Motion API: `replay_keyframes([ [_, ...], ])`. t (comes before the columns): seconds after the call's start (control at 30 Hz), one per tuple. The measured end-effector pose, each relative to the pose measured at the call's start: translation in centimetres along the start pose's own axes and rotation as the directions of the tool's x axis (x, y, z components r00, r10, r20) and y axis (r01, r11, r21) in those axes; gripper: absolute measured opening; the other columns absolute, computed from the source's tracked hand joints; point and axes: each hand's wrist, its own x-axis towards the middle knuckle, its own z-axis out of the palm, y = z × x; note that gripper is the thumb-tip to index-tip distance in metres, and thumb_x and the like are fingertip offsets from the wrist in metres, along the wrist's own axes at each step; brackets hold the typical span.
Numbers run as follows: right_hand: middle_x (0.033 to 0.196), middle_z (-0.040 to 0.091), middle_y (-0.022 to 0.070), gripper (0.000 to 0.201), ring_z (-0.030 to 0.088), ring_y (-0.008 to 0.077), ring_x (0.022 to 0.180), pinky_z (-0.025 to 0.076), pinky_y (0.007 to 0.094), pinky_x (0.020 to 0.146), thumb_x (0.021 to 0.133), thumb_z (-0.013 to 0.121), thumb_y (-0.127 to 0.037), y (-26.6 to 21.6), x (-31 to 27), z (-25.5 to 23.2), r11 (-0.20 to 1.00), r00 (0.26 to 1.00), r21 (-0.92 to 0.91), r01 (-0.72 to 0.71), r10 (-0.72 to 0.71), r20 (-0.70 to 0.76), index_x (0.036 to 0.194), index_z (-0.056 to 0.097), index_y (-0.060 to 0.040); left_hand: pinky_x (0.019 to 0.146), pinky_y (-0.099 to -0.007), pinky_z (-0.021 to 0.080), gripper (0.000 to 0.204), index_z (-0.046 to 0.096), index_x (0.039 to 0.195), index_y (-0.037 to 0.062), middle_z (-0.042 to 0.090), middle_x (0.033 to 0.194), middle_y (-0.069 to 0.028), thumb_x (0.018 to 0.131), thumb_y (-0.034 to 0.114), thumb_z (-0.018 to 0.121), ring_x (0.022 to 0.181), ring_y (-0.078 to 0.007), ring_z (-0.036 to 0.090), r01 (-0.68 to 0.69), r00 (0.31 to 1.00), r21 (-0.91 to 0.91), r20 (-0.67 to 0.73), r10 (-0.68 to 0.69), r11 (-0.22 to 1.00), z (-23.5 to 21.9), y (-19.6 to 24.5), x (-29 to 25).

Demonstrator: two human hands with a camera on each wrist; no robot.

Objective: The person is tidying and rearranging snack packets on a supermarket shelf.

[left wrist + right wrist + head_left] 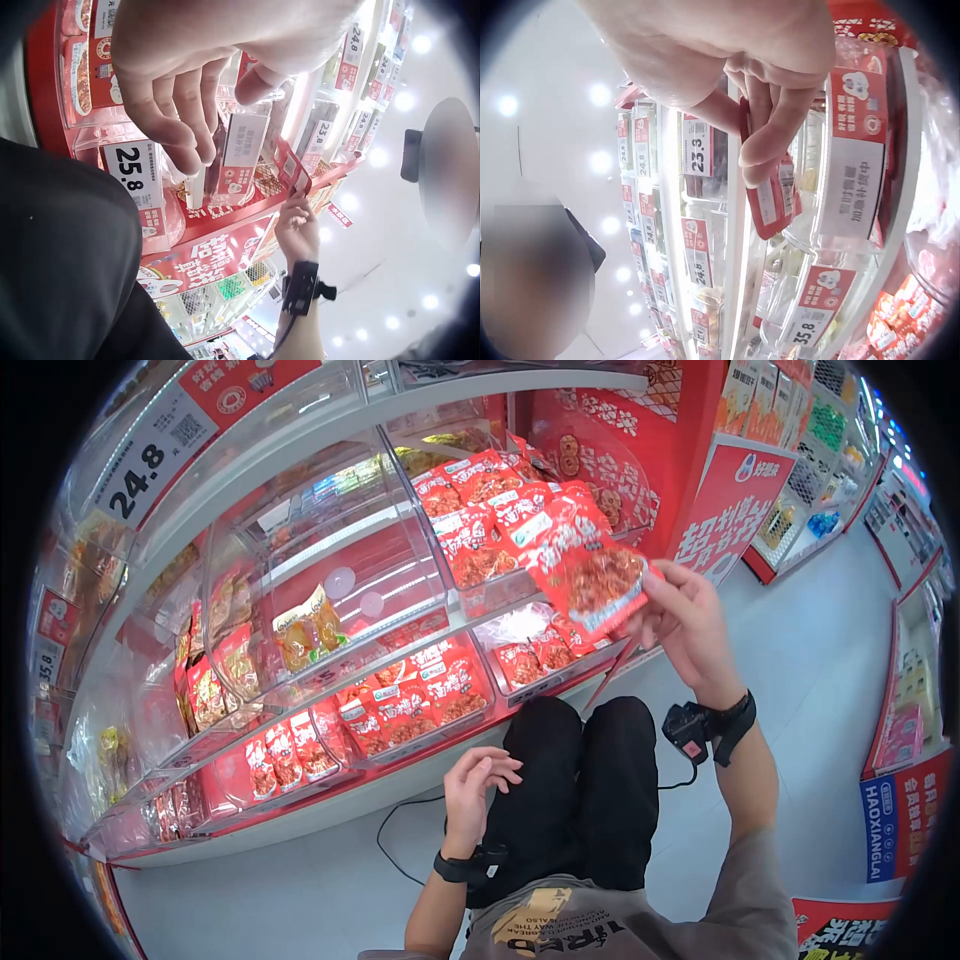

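My right hand [688,622] pinches a red snack packet [590,572] by its edge, thumb on the printed front. The packet is tilted and held in front of the upper bin of matching red packets [465,530]. In the right wrist view, the packet [769,210] shows its edge and a white label with a barcode, between thumb and fingers. Over my lap, my left hand [474,792] hangs with loosely bent fingers and holds nothing. The left wrist view shows that hand [202,67] large, in front of the shelf's price tags.
Clear-walled bins line the curved shelf [240,710]. A lower bin holds several red packets [415,695]; yellowish packets [310,628] lie in a middle bin. A red sign [738,500] stands at the shelf's right end. A black cable [385,830] runs over the floor.
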Motion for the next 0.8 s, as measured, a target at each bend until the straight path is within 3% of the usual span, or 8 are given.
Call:
replay_keyframes([
  [0.33,0.089,0.065,0.0127,0.023,0.066,0.0206,0.082,0.05,0.0294,0.065,0.087,0.056,-0.014,2.3,19.6,5.7,0.938,0.992,-0.321,0.129,-0.122,0.044,0.1,0.058,0.0057,0.064,-0.0277,0.047,0.02,0.057,0.095,-0.0043,0.065,0.084,-0.0166,0.09,0.01,0.044,0.072,-0.0224,0.064,0.015,0.998,0.015,-0.055,-0.014,1.0,-1.5,0.1,-0.9],
  [0.37,0.09,0.065,0.0142,0.028,0.067,0.0254,0.082,0.051,0.0334,0.065,0.083,0.06,-0.016,3.8,22.1,5.4,0.878,0.981,-0.439,0.19,-0.159,0.106,0.1,0.058,0.0074,0.064,-0.0275,0.047,0.019,0.057,0.094,-0.0043,0.065,0.083,-0.016,0.09,0.01,0.044,0.072,-0.0221,0.064,0.006,0.998,0.015,-0.067,-0.005,1.0,-1.6,0.4,-1.1],
  [0.4,0.098,0.065,0.018,0.035,0.065,0.0309,0.09,0.049,0.0413,0.073,0.079,0.059,-0.019,3.0,22.6,6.6,0.588,0.996,-0.809,-0.004,-0.07,-0.056,0.104,0.06,0.005,0.064,-0.0271,0.046,0.019,0.057,0.094,-0.0046,0.065,0.083,-0.0158,0.09,0.009,0.045,0.072,-0.0214,0.064,0.002,0.998,0.008,-0.07,-0.002,1.0,-1.9,0.4,-1.2],
  [0.47,0.111,0.061,0.0206,0.036,0.059,0.0335,0.105,0.043,0.0473,0.086,0.078,0.055,-0.02,0.7,20.7,8.9,0.163,0.995,-0.982,-0.098,0.025,-0.095,0.107,0.062,0.0009,0.065,-0.0262,0.046,0.02,0.058,0.095,-0.0053,0.066,0.084,-0.0154,0.09,0.009,0.045,0.073,-0.0198,0.064,0.001,0.997,-0.006,-0.079,-0.001,1.0,-2.6,0.3,-1.5],
  [0.57,0.114,0.059,0.0224,0.045,0.054,0.0347,0.112,0.036,0.0485,0.097,0.08,0.058,-0.036,2.0,23.1,8.0,0.191,0.978,-0.982,-0.003,0.205,0.037,0.106,0.061,0.0005,0.064,-0.0261,0.046,0.02,0.059,0.094,-0.0051,0.066,0.083,-0.015,0.09,0.009,0.045,0.073,-0.0196,0.064,0.004,0.996,-0.007,-0.094,-0.005,1.0,-3.1,0.1,-1.7],
  [0.67,0.113,0.061,0.0159,0.048,0.054,0.0346,0.111,0.035,0.0511,0.097,0.08,0.061,-0.038,0.2,20.1,8.1,0.036,0.995,-0.999,0.036,0.092,0.039,0.116,0.058,-0.0055,0.064,-0.0273,0.045,0.019,0.057,0.093,-0.005,0.064,0.081,-0.0159,0.09,0.01,0.046,0.071,-0.0208,0.062,0.012,0.996,0.003,-0.094,-0.012,1.0,-2.9,0.2,-1.7],
  [0.73,0.105,0.064,0.0138,0.041,0.059,0.0302,0.102,0.041,0.0458,0.092,0.084,0.06,-0.033,0.3,17.8,6.5,0.186,0.935,-0.951,0.247,-0.303,0.184,0.113,0.059,-0.0046,0.064,-0.0279,0.045,0.018,0.056,0.092,-0.0049,0.064,0.08,-0.0162,0.089,0.01,0.046,0.069,-0.0215,0.062,0.026,0.996,0.003,-0.089,-0.026,1.0,-2.5,0.2,-2.0],
  [0.8,0.098,0.065,0.011,0.03,0.061,0.0237,0.092,0.046,0.0368,0.085,0.086,0.059,-0.025,-1.2,15.4,4.9,0.43,0.826,-0.711,0.556,-0.378,0.417,0.107,0.062,-0.0041,0.063,-0.0279,0.045,0.018,0.056,0.091,-0.0048,0.064,0.08,-0.016,0.089,0.01,0.046,0.069,-0.0216,0.062,0.015,0.996,-0.009,-0.084,-0.016,1.0,-2.3,0.3,-1.8],
])
